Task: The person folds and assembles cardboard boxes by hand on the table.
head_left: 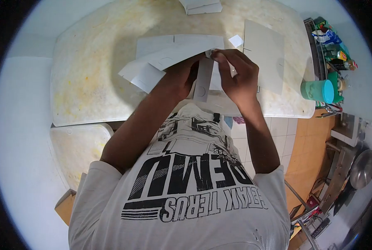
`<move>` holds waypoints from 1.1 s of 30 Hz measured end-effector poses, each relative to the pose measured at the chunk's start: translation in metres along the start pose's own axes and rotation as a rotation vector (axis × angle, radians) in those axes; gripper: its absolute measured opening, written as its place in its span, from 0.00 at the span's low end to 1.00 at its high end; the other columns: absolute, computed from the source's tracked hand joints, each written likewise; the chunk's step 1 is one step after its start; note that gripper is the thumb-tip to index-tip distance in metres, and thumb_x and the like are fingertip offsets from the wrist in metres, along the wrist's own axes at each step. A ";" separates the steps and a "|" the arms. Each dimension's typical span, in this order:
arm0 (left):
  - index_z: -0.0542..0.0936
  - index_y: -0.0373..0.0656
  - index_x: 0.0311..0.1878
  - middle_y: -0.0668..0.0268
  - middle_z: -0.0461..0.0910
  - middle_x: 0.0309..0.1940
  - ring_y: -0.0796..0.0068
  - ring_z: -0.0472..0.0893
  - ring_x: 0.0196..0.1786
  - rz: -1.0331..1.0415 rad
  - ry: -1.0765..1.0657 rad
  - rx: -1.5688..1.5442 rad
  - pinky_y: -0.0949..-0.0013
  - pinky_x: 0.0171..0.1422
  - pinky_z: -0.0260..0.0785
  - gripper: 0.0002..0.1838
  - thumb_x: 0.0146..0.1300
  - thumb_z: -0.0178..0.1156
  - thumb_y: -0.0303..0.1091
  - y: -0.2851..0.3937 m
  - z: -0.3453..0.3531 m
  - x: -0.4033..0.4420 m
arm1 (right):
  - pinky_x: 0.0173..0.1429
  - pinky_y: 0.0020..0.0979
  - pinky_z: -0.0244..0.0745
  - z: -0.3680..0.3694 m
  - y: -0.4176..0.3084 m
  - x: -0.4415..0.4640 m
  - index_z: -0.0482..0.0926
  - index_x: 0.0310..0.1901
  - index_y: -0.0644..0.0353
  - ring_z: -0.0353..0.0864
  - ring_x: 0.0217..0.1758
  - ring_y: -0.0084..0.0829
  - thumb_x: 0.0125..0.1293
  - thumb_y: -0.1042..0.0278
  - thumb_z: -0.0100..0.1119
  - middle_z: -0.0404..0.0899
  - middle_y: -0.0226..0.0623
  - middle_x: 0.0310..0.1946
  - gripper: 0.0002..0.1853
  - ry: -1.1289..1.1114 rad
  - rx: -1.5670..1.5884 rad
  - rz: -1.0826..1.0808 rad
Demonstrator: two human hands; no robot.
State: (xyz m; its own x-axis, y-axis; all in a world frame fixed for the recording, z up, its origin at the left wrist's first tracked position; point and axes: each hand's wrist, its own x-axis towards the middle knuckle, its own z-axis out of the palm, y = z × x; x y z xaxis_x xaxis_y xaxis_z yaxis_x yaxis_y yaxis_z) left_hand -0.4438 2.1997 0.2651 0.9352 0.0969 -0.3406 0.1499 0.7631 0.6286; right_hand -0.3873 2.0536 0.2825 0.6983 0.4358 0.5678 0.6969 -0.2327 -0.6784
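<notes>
A white card (pixel 184 51) is held up just above the table (pixel 82 79), in front of the shirt, with slits cut in its panels and a narrow strip (pixel 202 81) hanging down between the wrists. At its upper right edge the card is pinched between thumb and forefinger of the right hand (pixel 241 75). The left hand (pixel 186 75) is tucked behind the card; its fingers are hidden, so whether anything is gripped by them cannot be told. For good handling, the edge should probably be pressed in short, even pinches, with the panel backed from behind so that it is not buckled, and the slits should be spared any sideways pull. The loose left end would best be kept level, lest the card be twisted. The tabletop is pale and stained yellow in patches. On it a flat sheet (pixel 265 58) is laid to the right, with a small scrap (pixel 236 41) just beside it, and a folded piece (pixel 201 6) is set at the far edge. Near the right edge a turquoise cup (pixel 317 91) is seen; beyond, a tiled floor (pixel 279 129) and a pan (pixel 363 168) are shown.
</notes>
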 end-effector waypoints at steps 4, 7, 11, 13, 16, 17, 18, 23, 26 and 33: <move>0.74 0.40 0.48 0.61 0.77 0.44 0.72 0.78 0.46 0.220 -0.052 -0.035 0.69 0.52 0.73 0.14 0.63 0.58 0.35 -0.024 -0.024 -0.001 | 0.36 0.32 0.76 0.005 0.009 0.003 0.82 0.34 0.62 0.82 0.31 0.38 0.55 0.73 0.62 0.82 0.42 0.29 0.05 -0.018 0.056 0.134; 0.74 0.40 0.49 0.61 0.77 0.44 0.71 0.77 0.47 0.267 -0.100 0.010 0.69 0.53 0.73 0.15 0.63 0.59 0.36 -0.030 -0.050 -0.010 | 0.35 0.26 0.73 0.004 0.008 0.005 0.81 0.38 0.64 0.78 0.29 0.24 0.57 0.74 0.59 0.81 0.37 0.26 0.08 -0.092 0.158 0.281; 0.73 0.41 0.51 0.61 0.76 0.45 0.70 0.76 0.48 0.186 -0.152 0.133 0.68 0.54 0.72 0.16 0.63 0.59 0.38 -0.025 -0.072 -0.017 | 0.32 0.21 0.67 -0.001 0.012 0.007 0.80 0.42 0.66 0.70 0.25 0.15 0.59 0.73 0.55 0.78 0.31 0.22 0.11 -0.301 0.082 0.452; 0.73 0.41 0.51 0.61 0.76 0.46 0.70 0.76 0.49 0.154 -0.177 0.168 0.67 0.54 0.71 0.17 0.63 0.59 0.38 -0.026 -0.079 -0.016 | 0.30 0.22 0.65 0.002 0.017 0.003 0.80 0.43 0.65 0.68 0.25 0.15 0.59 0.72 0.54 0.77 0.30 0.22 0.12 -0.365 0.143 0.500; 0.72 0.42 0.52 0.60 0.75 0.47 0.69 0.75 0.51 0.109 -0.204 0.228 0.66 0.55 0.71 0.18 0.63 0.59 0.39 -0.022 -0.092 -0.013 | 0.30 0.22 0.64 0.012 0.030 -0.006 0.80 0.44 0.65 0.67 0.24 0.15 0.60 0.71 0.53 0.75 0.28 0.21 0.12 -0.480 0.223 0.596; 0.72 0.42 0.53 0.60 0.75 0.47 0.69 0.75 0.51 0.099 -0.214 0.244 0.66 0.56 0.70 0.19 0.63 0.59 0.40 -0.021 -0.095 -0.010 | 0.30 0.22 0.64 0.014 0.032 -0.008 0.80 0.44 0.65 0.66 0.24 0.15 0.60 0.70 0.52 0.74 0.27 0.20 0.13 -0.523 0.248 0.630; 0.72 0.42 0.53 0.60 0.75 0.47 0.69 0.74 0.51 0.095 -0.223 0.256 0.66 0.56 0.70 0.19 0.62 0.59 0.40 -0.020 -0.101 -0.006 | 0.32 0.22 0.64 0.010 0.026 -0.007 0.79 0.44 0.64 0.65 0.24 0.16 0.62 0.69 0.51 0.74 0.26 0.20 0.13 -0.565 0.215 0.668; 0.71 0.42 0.55 0.60 0.75 0.49 0.68 0.73 0.54 0.063 -0.271 0.285 0.65 0.57 0.69 0.21 0.62 0.60 0.42 -0.017 -0.135 0.024 | 0.31 0.22 0.66 0.031 0.042 -0.030 0.79 0.41 0.65 0.69 0.24 0.17 0.62 0.69 0.51 0.75 0.27 0.23 0.11 -0.400 0.420 0.651; 0.71 0.42 0.56 0.59 0.75 0.50 0.67 0.73 0.54 -0.059 -0.185 0.319 0.65 0.57 0.70 0.23 0.62 0.61 0.42 -0.014 -0.127 0.028 | 0.34 0.26 0.74 0.039 0.042 -0.041 0.79 0.40 0.66 0.79 0.28 0.24 0.62 0.65 0.54 0.79 0.36 0.26 0.13 -0.335 0.510 0.777; 0.78 0.37 0.46 0.58 0.82 0.39 0.66 0.81 0.43 0.105 -0.023 1.365 0.66 0.48 0.72 0.16 0.60 0.59 0.39 0.003 -0.027 0.001 | 0.39 0.25 0.80 0.054 0.039 -0.058 0.77 0.37 0.72 0.82 0.29 0.25 0.64 0.68 0.53 0.80 0.39 0.28 0.12 -0.153 0.679 1.101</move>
State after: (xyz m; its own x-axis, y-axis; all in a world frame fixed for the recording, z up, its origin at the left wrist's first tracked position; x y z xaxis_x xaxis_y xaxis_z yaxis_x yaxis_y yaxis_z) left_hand -0.4506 2.2192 0.2480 0.9648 0.0939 -0.2456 0.2600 -0.4788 0.8385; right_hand -0.4096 2.0661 0.1974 0.7899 0.4032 -0.4620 -0.4787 -0.0655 -0.8755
